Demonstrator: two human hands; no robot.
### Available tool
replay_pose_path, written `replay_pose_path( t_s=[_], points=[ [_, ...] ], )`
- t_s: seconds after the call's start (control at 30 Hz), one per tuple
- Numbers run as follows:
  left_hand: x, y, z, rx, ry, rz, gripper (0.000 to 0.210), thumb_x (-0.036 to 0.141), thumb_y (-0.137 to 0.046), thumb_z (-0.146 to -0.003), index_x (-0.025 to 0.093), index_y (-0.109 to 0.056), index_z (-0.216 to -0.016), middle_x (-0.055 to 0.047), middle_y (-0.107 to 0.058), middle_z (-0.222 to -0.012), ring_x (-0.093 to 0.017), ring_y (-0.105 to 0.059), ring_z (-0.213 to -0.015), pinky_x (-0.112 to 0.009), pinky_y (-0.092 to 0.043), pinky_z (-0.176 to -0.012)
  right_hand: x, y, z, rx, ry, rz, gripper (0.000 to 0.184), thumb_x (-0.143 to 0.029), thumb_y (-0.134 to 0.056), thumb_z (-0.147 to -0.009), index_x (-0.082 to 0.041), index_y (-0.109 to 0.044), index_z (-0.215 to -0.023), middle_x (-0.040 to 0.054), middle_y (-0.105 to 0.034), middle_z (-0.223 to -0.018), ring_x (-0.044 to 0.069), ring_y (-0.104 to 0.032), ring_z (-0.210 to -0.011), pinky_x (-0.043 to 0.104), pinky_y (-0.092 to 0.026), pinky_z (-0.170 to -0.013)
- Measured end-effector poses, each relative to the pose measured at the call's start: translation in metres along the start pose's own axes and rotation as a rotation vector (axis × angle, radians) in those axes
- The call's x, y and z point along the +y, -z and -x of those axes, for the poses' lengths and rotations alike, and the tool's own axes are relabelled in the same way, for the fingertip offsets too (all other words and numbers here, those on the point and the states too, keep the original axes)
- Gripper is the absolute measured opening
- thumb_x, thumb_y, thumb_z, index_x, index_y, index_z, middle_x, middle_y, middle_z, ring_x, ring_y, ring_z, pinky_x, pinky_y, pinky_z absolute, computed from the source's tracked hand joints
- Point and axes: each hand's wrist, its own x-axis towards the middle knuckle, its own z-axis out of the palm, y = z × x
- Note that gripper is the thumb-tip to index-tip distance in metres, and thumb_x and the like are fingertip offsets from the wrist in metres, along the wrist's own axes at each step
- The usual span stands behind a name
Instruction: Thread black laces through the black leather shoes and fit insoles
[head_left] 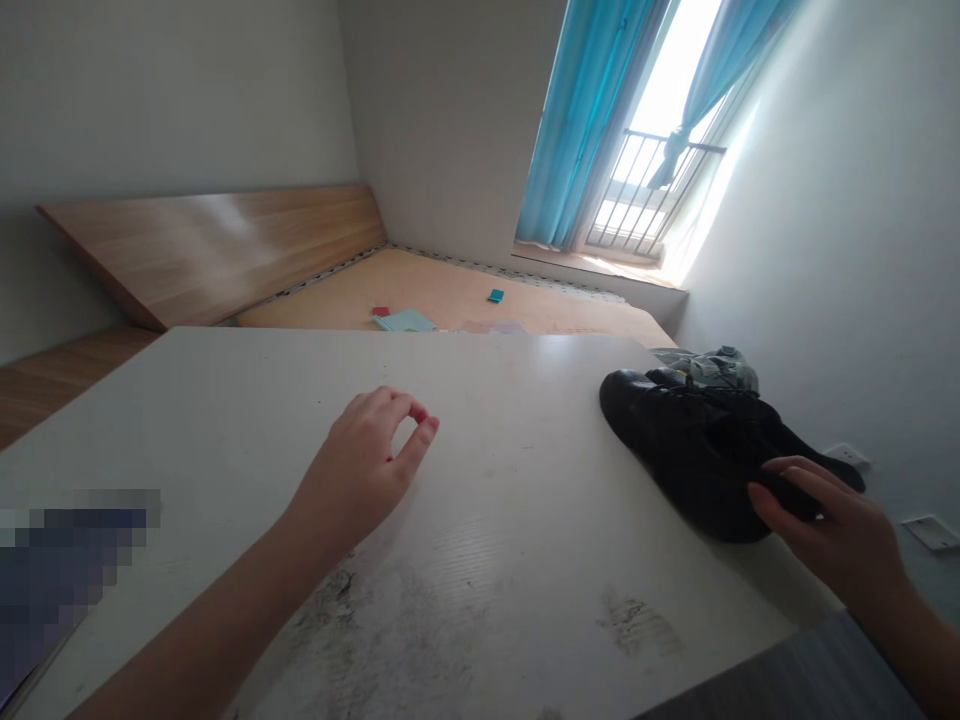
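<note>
My right hand (pixel 840 530) grips the heel collar of a black lace-up shoe (pixel 675 440) at the right side of the white table (pixel 517 480). The shoe's toe points away and to the left. Close behind it sits a second black shoe (pixel 810 450), partly hidden by the first. Over the middle of the table my left hand (pixel 379 440) has its fingers curled, thumb and forefinger tips together in a ring with nothing visible inside. The left hand's other fingers are mostly hidden.
Dark smudges (pixel 637 620) mark the tabletop. A clear plastic bag (pixel 720 368) lies behind the shoes. A blurred-out dark item (pixel 60 580) is at left. Beyond the table are a bed (pixel 450 275) with small papers, a wooden headboard (pixel 247 240) and a curtained window (pixel 645 170).
</note>
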Motion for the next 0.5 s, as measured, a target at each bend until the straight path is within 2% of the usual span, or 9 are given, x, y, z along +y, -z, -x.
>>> replay_pose_path(
  t_s=[0.1,0.2,0.3,0.37,0.43,0.5],
  points=[
    [0.000,-0.001,0.001,-0.009,0.002,-0.004,0.029,0.042,-0.039,-0.092,0.020,-0.056,-0.085,-0.006,-0.059,-0.096,-0.024,-0.051,-0.094,-0.040,-0.040,-0.087,0.017,-0.003,0.002,-0.018,-0.048,0.054,0.017,-0.039,-0.057,-0.077,-0.026,-0.050,-0.086,0.0090,-0.060,-0.096,0.022,-0.058,-0.071,0.034,-0.041,-0.065],
    [-0.001,-0.003,0.001,-0.015,0.004,-0.008,0.027,0.041,-0.041,-0.091,0.020,-0.057,-0.085,-0.006,-0.060,-0.097,-0.024,-0.051,-0.094,-0.040,-0.042,-0.085,0.028,-0.004,-0.001,-0.007,-0.027,0.126,0.023,-0.044,-0.056,-0.076,-0.026,-0.049,-0.089,0.0100,-0.061,-0.101,0.025,-0.061,-0.077,0.036,-0.043,-0.067],
    [-0.002,-0.006,0.000,-0.013,-0.006,-0.011,0.025,0.039,-0.042,-0.090,0.019,-0.057,-0.085,-0.007,-0.060,-0.095,-0.024,-0.051,-0.093,-0.041,-0.042,-0.085,0.030,-0.003,-0.003,-0.085,-0.013,0.175,0.030,-0.046,-0.057,-0.075,-0.025,-0.048,-0.095,0.0122,-0.060,-0.106,0.031,-0.062,-0.089,0.038,-0.044,-0.073],
    [0.002,-0.004,0.001,-0.009,-0.009,0.020,0.022,0.037,-0.044,-0.089,0.020,-0.057,-0.084,-0.007,-0.060,-0.095,-0.025,-0.051,-0.094,-0.042,-0.043,-0.086,0.029,-0.002,-0.002,-0.119,-0.040,0.152,0.033,-0.047,-0.059,-0.076,-0.026,-0.048,-0.098,0.0120,-0.060,-0.110,0.031,-0.062,-0.087,0.038,-0.045,-0.072],
    [0.012,0.004,0.003,-0.014,-0.029,0.153,0.017,0.033,-0.047,-0.088,0.021,-0.059,-0.085,-0.006,-0.060,-0.098,-0.024,-0.052,-0.097,-0.042,-0.043,-0.089,0.027,-0.001,0.001,-0.119,-0.074,0.077,0.033,-0.047,-0.056,-0.079,-0.028,-0.048,-0.105,0.0117,-0.059,-0.115,0.027,-0.062,-0.078,0.037,-0.044,-0.067],
    [0.030,0.021,0.008,-0.078,-0.077,0.405,0.013,0.029,-0.050,-0.087,0.024,-0.062,-0.087,-0.004,-0.061,-0.100,-0.022,-0.054,-0.099,-0.039,-0.044,-0.090,0.030,0.002,0.004,-0.039,-0.111,0.021,0.033,-0.046,-0.049,-0.083,-0.029,-0.048,-0.112,0.0119,-0.059,-0.113,0.024,-0.060,-0.073,0.035,-0.044,-0.062]
  ],
)
